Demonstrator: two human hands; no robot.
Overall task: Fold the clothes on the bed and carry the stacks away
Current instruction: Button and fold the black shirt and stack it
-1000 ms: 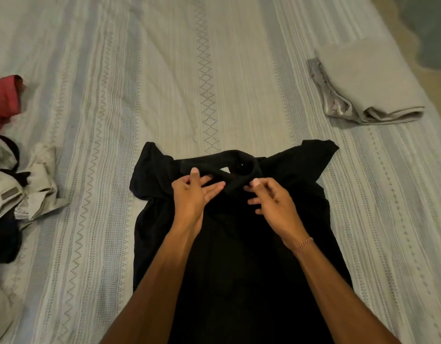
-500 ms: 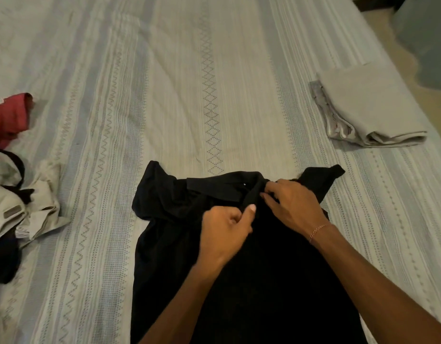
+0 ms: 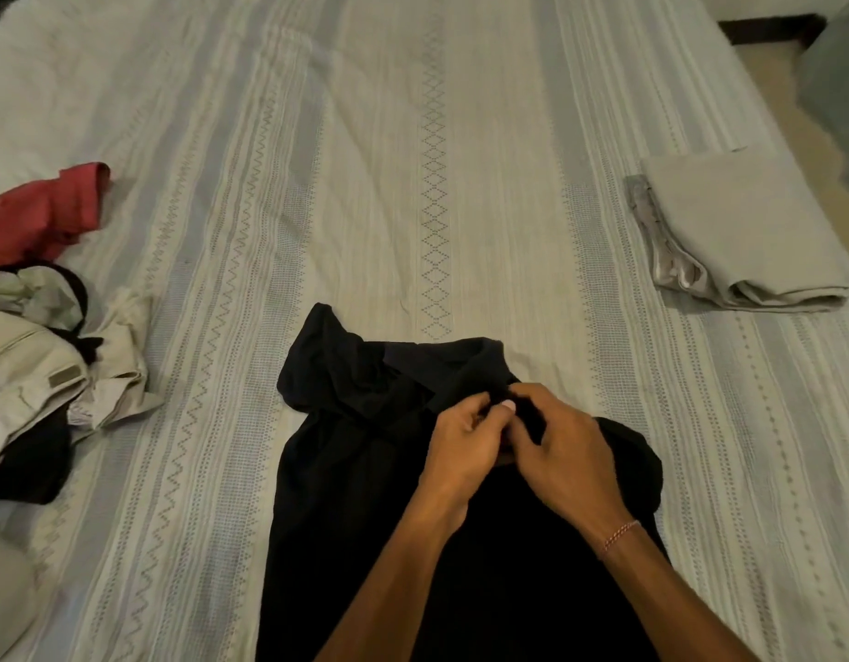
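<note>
At lower centre of the frame, left hand (image 3: 463,446) and right hand (image 3: 563,453) pinch the black collared fabric shirt (image 3: 365,451), seemingly at its placket, both grips narrow, on the striped bed (image 3: 413,160).

A single wide-angle head-worn camera looks forward and steeply down along the striped bed (image 3: 413,160) from its near edge, close above the person's forearms, taking in the bed's width from the left clothes pile (image 3: 35,375) to the floor strip (image 3: 790,131) at right.
</note>
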